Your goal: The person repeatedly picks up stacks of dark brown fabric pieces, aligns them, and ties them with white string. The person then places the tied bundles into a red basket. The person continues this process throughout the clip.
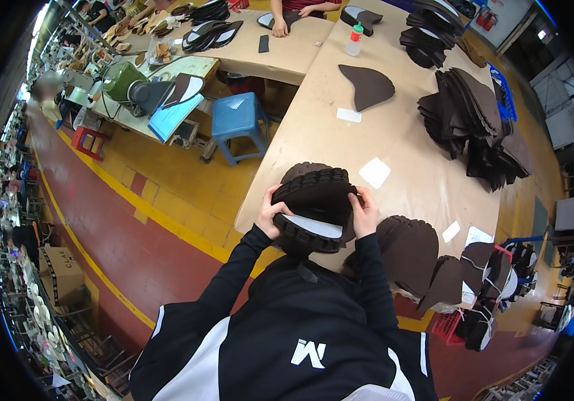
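Observation:
A thick stack of dark brown shoe pieces (317, 192) is between my two hands at the near edge of the table. One piece in it shows a white strip (315, 226) near the front. My left hand (271, 212) is closed round the stack's left side. At the right side, my right hand (364, 211) grips the edge with thumb and fingers. The stack is bent, its layered edges fanning toward the top. Just right of my right hand lies another pile of dark brown pieces (408, 250), partly overhanging the table's near edge.
The paper-covered table (313, 137) holds a single brown piece (368, 87), white paper slips (375, 172), a green-capped bottle (354, 41) and tall dark stacks (460, 110) at right. A blue stool (238, 123) and a green sewing machine (121, 81) stand left. Across the table another person's hands (280, 27) work.

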### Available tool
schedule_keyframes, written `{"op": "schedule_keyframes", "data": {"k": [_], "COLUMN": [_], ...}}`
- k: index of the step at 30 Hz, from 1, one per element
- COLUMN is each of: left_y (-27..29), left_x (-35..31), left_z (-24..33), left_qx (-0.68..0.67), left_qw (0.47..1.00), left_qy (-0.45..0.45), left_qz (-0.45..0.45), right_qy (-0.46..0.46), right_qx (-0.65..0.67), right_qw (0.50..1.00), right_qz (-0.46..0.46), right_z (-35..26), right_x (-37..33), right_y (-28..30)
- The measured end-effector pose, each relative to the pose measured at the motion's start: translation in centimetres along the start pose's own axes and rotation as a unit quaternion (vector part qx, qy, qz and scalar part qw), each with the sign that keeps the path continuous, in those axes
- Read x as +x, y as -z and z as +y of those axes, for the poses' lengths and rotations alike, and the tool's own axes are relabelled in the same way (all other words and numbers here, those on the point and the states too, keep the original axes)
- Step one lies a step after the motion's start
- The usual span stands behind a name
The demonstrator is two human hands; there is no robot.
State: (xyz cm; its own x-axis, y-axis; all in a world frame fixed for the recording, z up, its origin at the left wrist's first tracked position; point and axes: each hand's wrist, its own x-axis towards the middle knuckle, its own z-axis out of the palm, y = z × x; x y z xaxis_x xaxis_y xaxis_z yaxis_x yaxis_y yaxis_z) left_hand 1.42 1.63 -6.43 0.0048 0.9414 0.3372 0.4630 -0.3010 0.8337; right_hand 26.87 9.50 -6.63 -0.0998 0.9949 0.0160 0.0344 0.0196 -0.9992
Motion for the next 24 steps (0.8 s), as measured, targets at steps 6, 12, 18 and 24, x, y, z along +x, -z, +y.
{"op": "schedule_keyframes", "data": {"k": [6, 12, 18, 24], "left_y": [0.0, -0.2, -1.2, -0.4], "left_x": [0.2, -0.1, -0.5, 0.9], "left_z": [0.3, -0.6, -0.9, 0.1], "left_qx": [-0.007, -0.005, -0.053, 0.015], "left_qw": [1.000, 1.000, 0.995, 0.998], "left_qy": [0.001, -0.005, 0.022, 0.035], "left_qz": [0.003, 0.008, 0.080, 0.057], "right_qy": [-0.042, -0.034, -0.037, 0.005], "right_qx": [0.030, 0.058, 0.091, 0.053], "right_qw": [0.997, 0.997, 0.995, 0.997], "right_qz": [0.049, 0.043, -0.016, -0.061], "right_z": [-0.8, -0.1, -1.0, -0.9], "right_x": [0.6, 1.0, 0.2, -0.8], "right_y": [-0.5, -0.2, -1.3, -1.3]}}
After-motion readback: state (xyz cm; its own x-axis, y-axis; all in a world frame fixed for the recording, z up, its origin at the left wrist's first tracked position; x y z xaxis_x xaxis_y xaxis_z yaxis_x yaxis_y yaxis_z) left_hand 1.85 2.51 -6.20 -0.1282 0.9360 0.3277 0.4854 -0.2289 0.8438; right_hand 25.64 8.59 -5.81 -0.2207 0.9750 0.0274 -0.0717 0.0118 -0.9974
